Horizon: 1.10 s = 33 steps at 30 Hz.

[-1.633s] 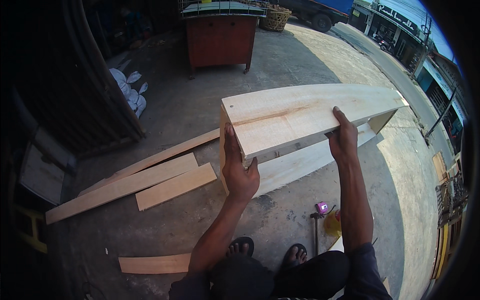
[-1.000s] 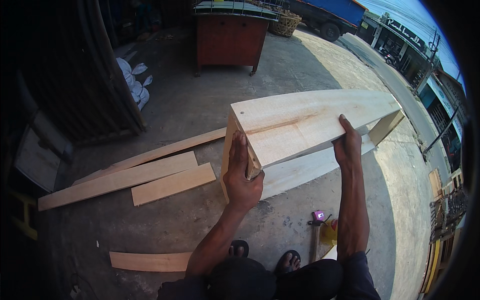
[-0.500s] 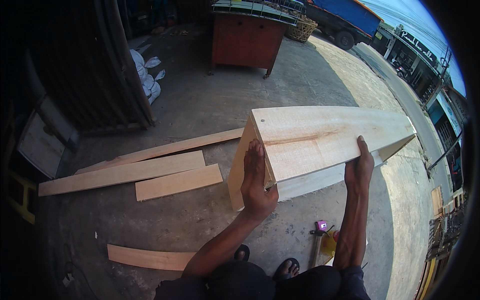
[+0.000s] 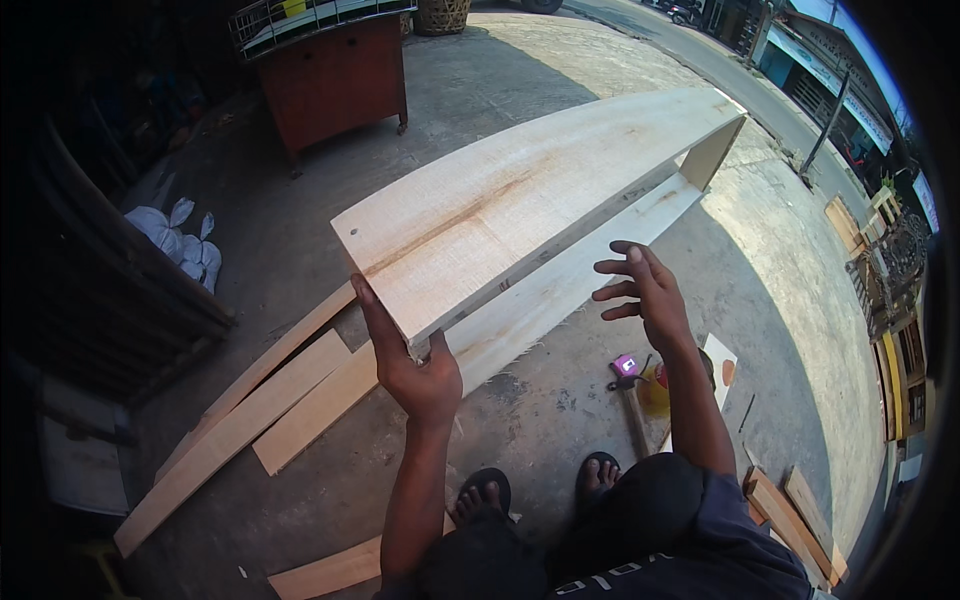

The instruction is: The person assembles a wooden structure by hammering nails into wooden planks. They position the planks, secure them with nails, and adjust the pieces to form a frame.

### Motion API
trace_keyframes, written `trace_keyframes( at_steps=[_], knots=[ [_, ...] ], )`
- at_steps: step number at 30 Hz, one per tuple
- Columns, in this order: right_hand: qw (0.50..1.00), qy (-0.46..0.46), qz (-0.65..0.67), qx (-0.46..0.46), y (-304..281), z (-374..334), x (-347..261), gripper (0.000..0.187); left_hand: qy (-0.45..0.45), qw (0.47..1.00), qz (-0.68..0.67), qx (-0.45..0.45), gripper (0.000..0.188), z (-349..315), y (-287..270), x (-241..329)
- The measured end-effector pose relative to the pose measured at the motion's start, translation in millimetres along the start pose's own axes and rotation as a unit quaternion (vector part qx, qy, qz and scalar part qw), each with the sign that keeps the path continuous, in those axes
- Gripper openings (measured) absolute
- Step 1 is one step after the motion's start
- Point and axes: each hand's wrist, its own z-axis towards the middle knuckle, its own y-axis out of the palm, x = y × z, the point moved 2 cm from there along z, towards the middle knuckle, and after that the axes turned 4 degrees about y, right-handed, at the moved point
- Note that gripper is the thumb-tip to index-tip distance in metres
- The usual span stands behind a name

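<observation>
1. While the left hand (image 4: 418, 372) props the wooden frame (image 4: 520, 200) at its near corner, fingers clamped on the end, the frame stands over loose planks (image 4: 250, 410).
2. Beside the frame, the right hand (image 4: 645, 290) hovers, fingers apart.

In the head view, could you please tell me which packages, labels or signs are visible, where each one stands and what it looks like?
White sacks: on the ground at left beside the dark wall, bulging, tops tied.
Hammer label: on the head of the hammer lying by the feet, small, purple with white marks.
Yellow container: beside the hammer, rounded, mostly hidden by the right forearm.
Shop signboards: far street, upper right, too small to describe.
</observation>
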Motion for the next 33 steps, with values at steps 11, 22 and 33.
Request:
trace_keyframes(
  at_steps=[11, 22, 33],
  knots=[
    [0.83, 0.322, -0.438, 0.126, -237, -87, 207, 0.026, -0.181, 0.979, 0.071, 0.065, 0.046, -2, -2, -1],
    [0.711, 0.297, -0.637, 0.004, -264, -22, 353, 0.031, -0.188, 0.978, 0.062, 0.067, 0.047, -2, -3, 15],
    [0.747, 0.075, -0.637, 0.172, -193, -42, 187, 0.018, 0.039, 0.994, -0.077, -0.065, 0.063, -6, -71, 56]
  ],
)
